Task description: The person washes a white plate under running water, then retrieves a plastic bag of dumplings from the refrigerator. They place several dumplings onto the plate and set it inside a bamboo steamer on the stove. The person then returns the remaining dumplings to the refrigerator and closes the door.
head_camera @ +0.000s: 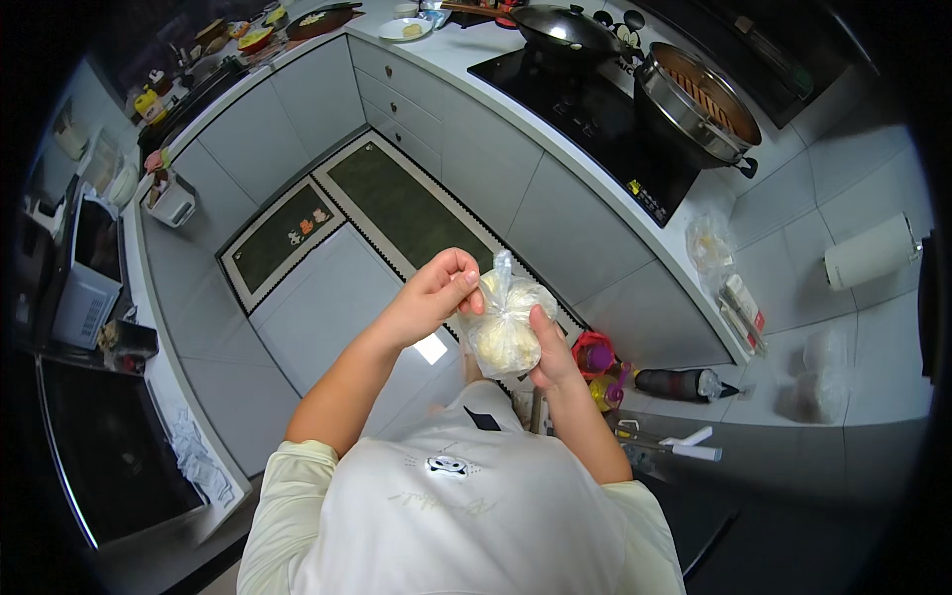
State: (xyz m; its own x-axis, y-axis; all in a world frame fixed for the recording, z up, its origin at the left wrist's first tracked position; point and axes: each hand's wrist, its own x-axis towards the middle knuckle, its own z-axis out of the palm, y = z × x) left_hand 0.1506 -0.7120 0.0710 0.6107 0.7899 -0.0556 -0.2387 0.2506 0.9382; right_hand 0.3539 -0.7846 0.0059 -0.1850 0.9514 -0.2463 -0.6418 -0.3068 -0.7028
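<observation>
A knotted clear plastic bag (pixel 507 343) with pale yellowish, rounded contents is in front of my body, its twisted top pointing away from me. My right hand (pixel 554 349) grips the bag from its right side, the thumb lying over the front. At the bag's upper left edge is my left hand (pixel 444 288), with thumb and fingers curled together. Whether a bit of the film is pinched between those fingertips is hard to make out.
Along the far counter a black cooktop (pixel 573 111) carries a lidded wok (pixel 569 33) and a steel steamer pot (pixel 695 111). A paper towel roll (pixel 866 253) hangs on the right wall. Bottles (pixel 606 390) stand low at my right. Green mats (pixel 409 193) cover part of the floor.
</observation>
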